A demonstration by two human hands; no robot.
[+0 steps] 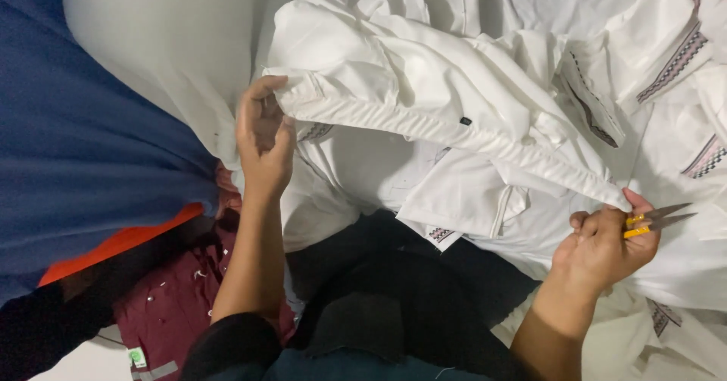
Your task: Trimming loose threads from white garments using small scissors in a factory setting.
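Between both hands, white placket (454, 135) stretched, slanting down-right, snips (657, 220) pointing right

Beside the snips (657, 220), the white shirts (666, 63) run off the right edge; the right hand (602, 246) hides the snips' handle, and the black tag (466, 121) is unreadable.

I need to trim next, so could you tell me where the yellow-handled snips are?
The snips are in the right hand, low right in the head view, beside the white garment.
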